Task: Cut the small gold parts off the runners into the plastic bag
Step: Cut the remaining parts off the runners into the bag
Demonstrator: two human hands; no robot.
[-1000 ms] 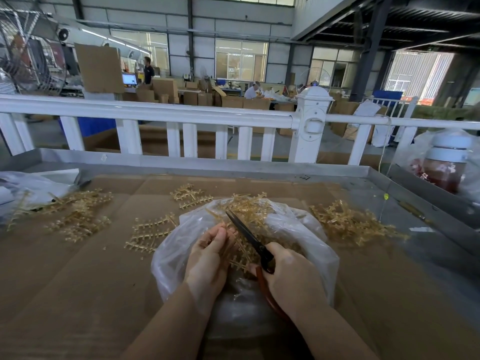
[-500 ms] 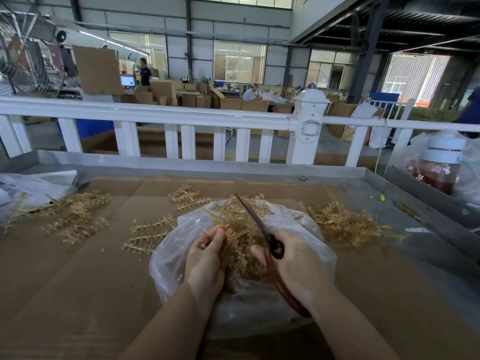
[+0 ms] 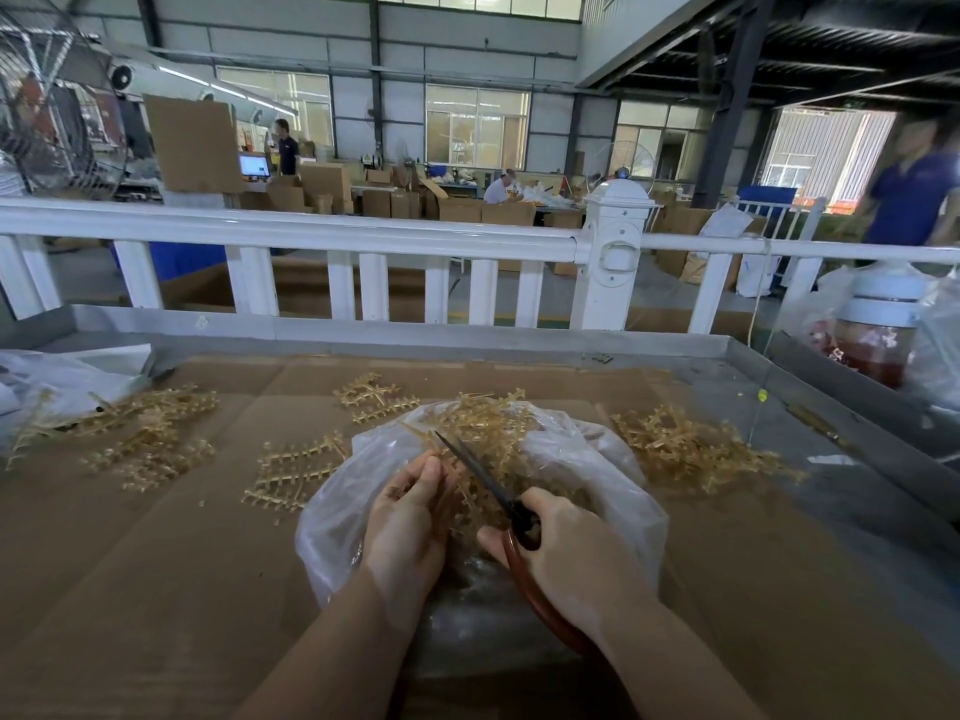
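A clear plastic bag point(image 3: 613, 475) lies open on the cardboard in front of me, with gold pieces inside. Over its mouth my left hand point(image 3: 408, 517) holds a gold runner point(image 3: 457, 498), fingers curled round it. My right hand point(image 3: 566, 558) grips scissors point(image 3: 488, 483) by their red-brown handles. The dark blades point up and left, with the tip beside my left fingertips. Whether the blades touch the runner I cannot tell.
Gold runners lie in a pile at the left point(image 3: 140, 433), a few beside the bag point(image 3: 296, 472), more behind it point(image 3: 371, 394) and a heap at the right point(image 3: 691, 449). A white railing point(image 3: 322, 236) stands behind the metal-edged table; a jar point(image 3: 878, 330) sits at the right.
The scissors have swung down and left, from pointing away over the bag to lying close to my left fingers. A person in blue has come into view at the far right.
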